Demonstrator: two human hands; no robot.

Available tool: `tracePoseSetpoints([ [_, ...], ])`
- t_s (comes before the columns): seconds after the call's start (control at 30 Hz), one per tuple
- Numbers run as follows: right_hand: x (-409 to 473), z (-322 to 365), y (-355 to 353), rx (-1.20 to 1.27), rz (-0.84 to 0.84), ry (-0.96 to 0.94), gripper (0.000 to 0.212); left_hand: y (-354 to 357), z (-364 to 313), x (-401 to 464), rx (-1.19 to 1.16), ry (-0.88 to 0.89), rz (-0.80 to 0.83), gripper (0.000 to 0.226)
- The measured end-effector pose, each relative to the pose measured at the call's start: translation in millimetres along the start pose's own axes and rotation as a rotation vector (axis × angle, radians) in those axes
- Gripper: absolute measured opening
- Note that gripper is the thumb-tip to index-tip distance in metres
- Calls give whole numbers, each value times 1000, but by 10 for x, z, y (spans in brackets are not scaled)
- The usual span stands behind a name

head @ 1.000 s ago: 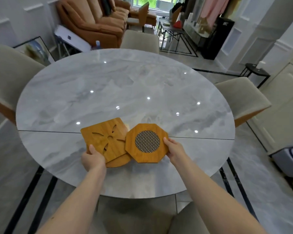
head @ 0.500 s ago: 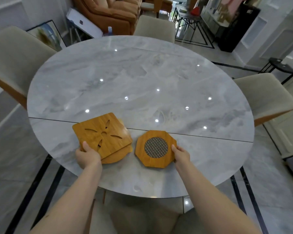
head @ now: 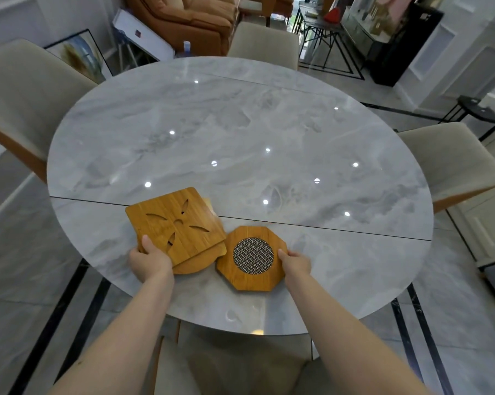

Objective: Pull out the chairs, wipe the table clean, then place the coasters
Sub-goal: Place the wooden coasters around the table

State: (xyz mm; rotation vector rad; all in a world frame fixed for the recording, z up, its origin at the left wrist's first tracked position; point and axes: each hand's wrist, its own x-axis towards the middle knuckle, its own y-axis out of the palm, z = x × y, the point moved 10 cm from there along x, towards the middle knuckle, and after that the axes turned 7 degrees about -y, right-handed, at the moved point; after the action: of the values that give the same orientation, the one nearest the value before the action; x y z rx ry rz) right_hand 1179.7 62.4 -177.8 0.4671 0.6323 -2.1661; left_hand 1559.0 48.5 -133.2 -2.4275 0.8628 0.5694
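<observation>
On the near part of the round grey marble table (head: 240,124) lies a stack of wooden coasters (head: 178,223); its top one is square with a dragonfly cut-out, and rounded ones show beneath it. My left hand (head: 148,260) grips the stack's near corner, thumb on top. To its right an octagonal wooden coaster (head: 252,256) with a round metal mesh centre lies flat on the table. My right hand (head: 296,263) holds its right edge, thumb on top.
Beige chairs stand around the table: one at the left (head: 18,109), one at the far side (head: 265,44), one at the right (head: 451,163) and one right below me (head: 235,363). An orange sofa (head: 183,21) and a black side table (head: 480,112) stand beyond.
My right hand has drawn the octagonal coaster off the stack, rightwards and towards me, and it now lies flat on the table. My left hand keeps holding the stack.
</observation>
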Motion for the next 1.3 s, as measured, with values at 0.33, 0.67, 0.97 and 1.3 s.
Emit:
tracePoseSetpoints([
  [0.33,-95,25,-81,-189,-35,28,42,65,1,-3,16,10,27,45],
  [0.67,-81,120,-102,-375,-7,22,44,78,-24,-32,11,28,37,46],
  [0.97,-49,102,-117,-415,-4,82,55,86,-28,-46,20,56,40,37],
  [1.3,33,147,-89,-554,71,41,53,117,7,-14,21,54,41,43],
])
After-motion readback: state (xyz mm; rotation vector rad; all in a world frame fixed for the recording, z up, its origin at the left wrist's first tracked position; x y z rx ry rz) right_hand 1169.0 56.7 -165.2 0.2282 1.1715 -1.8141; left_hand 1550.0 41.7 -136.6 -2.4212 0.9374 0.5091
